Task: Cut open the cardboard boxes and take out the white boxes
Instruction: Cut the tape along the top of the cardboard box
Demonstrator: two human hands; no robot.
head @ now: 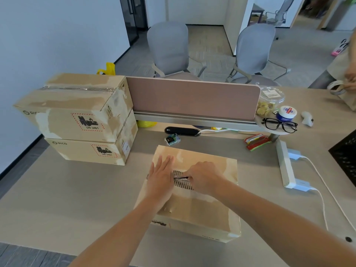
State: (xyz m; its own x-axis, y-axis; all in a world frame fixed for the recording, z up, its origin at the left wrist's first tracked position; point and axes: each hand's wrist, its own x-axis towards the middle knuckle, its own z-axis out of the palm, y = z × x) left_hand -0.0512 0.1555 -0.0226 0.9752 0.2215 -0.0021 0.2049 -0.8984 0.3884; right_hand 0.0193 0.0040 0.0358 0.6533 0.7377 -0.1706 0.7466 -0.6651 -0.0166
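Note:
A closed cardboard box lies on the desk in front of me, with torn tape along its top seam. My left hand lies flat on the box top, fingers straight, pressing it down. My right hand grips a small dark cutter whose tip sits on the seam between the two hands. Two more sealed cardboard boxes are stacked at the left, the upper box on the lower box. No white box is in view.
A pink divider panel stands behind the box. Glasses, a snack tub and a jar sit on a round shelf at right. A white power strip and cables lie at right. Another person's hand is at the far right.

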